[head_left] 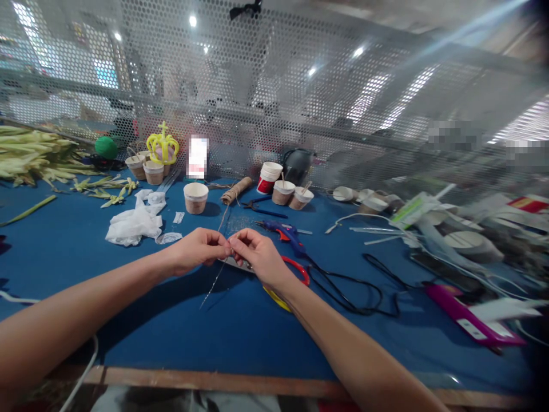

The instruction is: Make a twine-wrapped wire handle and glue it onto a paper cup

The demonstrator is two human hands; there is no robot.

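Observation:
A thin twisted strand (213, 284) hangs down and leftward from the fingertips over the blue table. My left hand (201, 250) pinches it, closed, with its fingertips against those of my right hand (256, 253), which is also closed on it. Twine runs from the roll (237, 190) toward my fingers; whether it joins the strand is hidden. Under my right hand lie scissors with a red handle loop (301, 269) and a yellow one. Just beyond is a blue glue gun (288, 234).
Paper cups (196, 198), dark pliers (268, 210) and white crumpled plastic (135, 222) stand or lie toward the back. Pale husks (34, 154) are at the left. A black cable (343, 297) and a magenta power strip (467, 317) lie at the right.

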